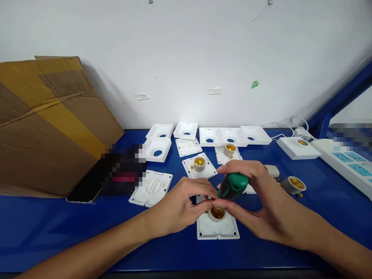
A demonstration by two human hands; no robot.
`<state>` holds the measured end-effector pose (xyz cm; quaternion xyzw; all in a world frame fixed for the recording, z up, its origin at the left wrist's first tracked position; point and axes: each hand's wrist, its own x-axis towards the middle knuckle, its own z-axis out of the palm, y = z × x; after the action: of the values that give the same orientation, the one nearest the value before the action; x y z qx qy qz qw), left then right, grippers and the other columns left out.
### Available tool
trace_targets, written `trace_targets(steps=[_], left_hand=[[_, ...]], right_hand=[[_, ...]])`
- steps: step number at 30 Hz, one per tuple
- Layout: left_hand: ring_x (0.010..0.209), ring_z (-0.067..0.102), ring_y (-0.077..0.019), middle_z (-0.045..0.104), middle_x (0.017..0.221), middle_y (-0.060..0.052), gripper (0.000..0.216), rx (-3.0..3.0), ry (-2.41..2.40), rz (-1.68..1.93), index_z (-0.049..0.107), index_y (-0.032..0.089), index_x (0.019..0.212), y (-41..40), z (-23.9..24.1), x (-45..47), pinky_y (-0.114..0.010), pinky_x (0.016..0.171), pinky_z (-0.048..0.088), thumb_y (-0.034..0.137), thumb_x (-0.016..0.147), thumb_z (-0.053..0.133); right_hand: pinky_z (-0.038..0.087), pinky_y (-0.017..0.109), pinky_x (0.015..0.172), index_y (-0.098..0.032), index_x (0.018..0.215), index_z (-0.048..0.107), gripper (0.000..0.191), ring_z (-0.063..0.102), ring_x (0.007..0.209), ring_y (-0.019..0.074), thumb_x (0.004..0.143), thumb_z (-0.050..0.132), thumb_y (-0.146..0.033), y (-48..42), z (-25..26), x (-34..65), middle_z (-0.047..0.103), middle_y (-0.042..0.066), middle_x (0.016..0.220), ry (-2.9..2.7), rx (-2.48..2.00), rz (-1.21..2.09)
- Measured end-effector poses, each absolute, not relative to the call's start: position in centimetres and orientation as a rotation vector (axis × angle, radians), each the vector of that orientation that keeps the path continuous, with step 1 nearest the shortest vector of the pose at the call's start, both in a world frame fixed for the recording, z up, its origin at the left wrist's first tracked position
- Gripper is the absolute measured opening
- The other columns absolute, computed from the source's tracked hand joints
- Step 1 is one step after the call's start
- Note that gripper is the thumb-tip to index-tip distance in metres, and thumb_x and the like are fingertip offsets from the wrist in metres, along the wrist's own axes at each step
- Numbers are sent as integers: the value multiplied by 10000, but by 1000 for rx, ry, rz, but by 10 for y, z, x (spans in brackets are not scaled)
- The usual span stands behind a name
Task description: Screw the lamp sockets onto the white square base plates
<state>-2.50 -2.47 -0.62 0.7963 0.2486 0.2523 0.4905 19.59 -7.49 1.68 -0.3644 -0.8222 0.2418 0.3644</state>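
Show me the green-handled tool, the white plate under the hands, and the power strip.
Green-handled tool (235,186): head view, on the handle.
White plate (222,229): head view, bare surface below the socket.
Power strip (360,169): head view, blue outlet panel.

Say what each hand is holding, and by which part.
The right hand holds a tool by its green-and-black handle; what the left hand pinches, if anything, cannot be told.
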Motion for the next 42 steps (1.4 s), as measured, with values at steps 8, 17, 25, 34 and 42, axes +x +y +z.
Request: trace_targets(steps=[8, 17, 25, 34, 42], left_hand=[[760, 687, -176, 755, 826, -55, 203, 1978, 590, 680, 773, 147, 853, -24, -8, -24, -253, 657, 486, 226, 1007, 666], [788, 699, -174, 775, 884, -59, 148, 1933, 577, 667, 809, 171, 869, -21, -13, -23, -263, 698, 520, 216, 980, 721], [791, 700, -180, 761, 838, -65, 208, 1963, 558, 658, 788, 152, 847, -22, -12, -25, -262, 699, 509, 203, 1009, 668], [825, 711, -184, 778, 882, -63, 154, 1926, 573, 701, 804, 166, 864, -25, -10, -22, -292, 782, 539, 170, 976, 699], [790, 681, -160, 751, 857, -51, 138, 1944, 567, 681, 801, 152, 872, -21, -16, -23, -250, 708, 499, 144, 975, 710]], right_hand=[[652, 283, 707, -451, 1578, 356, 729, 695, 1164, 254, 972, 734, -306, -70, 18, 199, 617, 58, 1426, -2054, -996, 668], [636, 439, 954, -475, 1580, 391, 649, 737, 1135, 255, 1020, 667, -297, -70, 25, 215, 711, 37, 1320, -2159, -997, 676], [644, 328, 831, -399, 1494, 453, 599, 727, 996, 214, 974, 741, -326, -73, 16, 204, 693, 42, 1256, -2076, -1022, 552], [616, 446, 1013, -484, 1611, 322, 738, 677, 1263, 267, 998, 711, -356, -70, 22, 217, 668, 35, 1411, -2146, -1005, 687], [612, 337, 974, -400, 1607, 347, 671, 736, 1097, 195, 1028, 661, -274, -75, 26, 209, 720, 27, 1233, -2247, -1049, 405]])
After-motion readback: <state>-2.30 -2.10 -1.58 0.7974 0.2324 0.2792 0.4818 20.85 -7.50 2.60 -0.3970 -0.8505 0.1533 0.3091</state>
